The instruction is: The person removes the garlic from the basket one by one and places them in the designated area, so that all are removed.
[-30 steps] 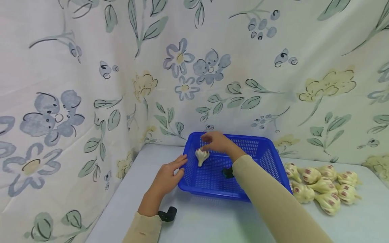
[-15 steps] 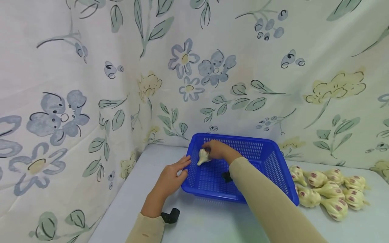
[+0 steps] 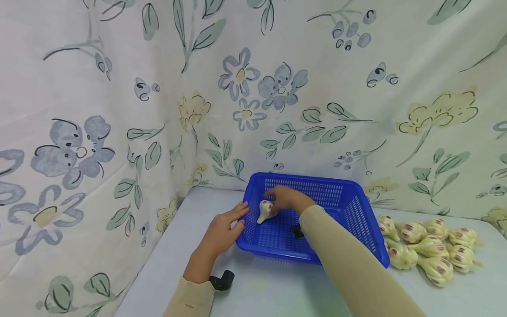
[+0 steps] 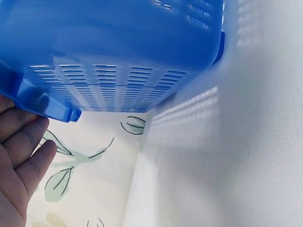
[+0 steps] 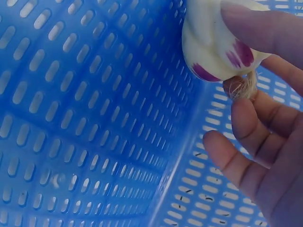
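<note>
A white garlic bulb [image 3: 266,211] with purple patches is inside the blue plastic basket [image 3: 277,254], near its left wall. My right hand [image 3: 288,198] reaches in and holds the bulb. In the right wrist view the thumb lies across the garlic bulb [image 5: 218,42], with fingers on its other side by the root tuft; two other fingers are apart from it. My left hand [image 3: 224,229] has its fingers extended against the basket's left rim. From the left wrist view, those fingers [image 4: 28,137] touch the basket's rim [image 4: 45,106] from outside.
Several more garlic bulbs [image 3: 429,246] lie in a cluster on the white table [image 3: 269,295], right of the basket. A floral curtain [image 3: 309,88] hangs behind and to the left, close to the basket's back edge. Black wrist-worn devices [image 3: 222,280] stick out beside the wrists.
My right hand has come down to the garlic bulb and taken hold of it. Within the last half second the bulb has turned and shifted slightly toward me. The left hand stays at the rim.
</note>
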Available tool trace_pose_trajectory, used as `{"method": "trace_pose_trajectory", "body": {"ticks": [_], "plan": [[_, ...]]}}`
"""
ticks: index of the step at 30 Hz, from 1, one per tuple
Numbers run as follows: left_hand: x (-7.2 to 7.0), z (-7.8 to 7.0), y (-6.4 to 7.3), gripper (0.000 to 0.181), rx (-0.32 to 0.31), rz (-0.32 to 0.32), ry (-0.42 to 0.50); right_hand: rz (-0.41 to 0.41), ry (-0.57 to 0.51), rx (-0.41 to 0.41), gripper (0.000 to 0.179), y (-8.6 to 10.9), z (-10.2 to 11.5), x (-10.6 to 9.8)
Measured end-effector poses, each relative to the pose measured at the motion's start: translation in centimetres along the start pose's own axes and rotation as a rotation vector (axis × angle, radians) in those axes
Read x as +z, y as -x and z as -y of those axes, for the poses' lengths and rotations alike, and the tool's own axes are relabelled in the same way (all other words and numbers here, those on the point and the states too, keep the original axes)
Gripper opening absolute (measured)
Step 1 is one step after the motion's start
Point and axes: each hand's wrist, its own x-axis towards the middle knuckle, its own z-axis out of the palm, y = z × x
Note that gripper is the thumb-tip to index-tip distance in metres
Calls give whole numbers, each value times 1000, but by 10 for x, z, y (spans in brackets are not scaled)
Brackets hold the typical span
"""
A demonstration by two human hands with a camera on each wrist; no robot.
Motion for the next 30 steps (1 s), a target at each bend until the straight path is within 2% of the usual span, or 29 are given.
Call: {"method": "trace_pose_trajectory", "body": {"ticks": [9,17,30], "plan": [[1,1,0,40,3,-1,7,117,-15,43,75,6,-3,4],[0,-1,0,39,-12,0,6,182,-43,50,81,12,-3,3],[1,-2,0,40,-41,3,13,183,-142,55,75,14,-13,7]]}}
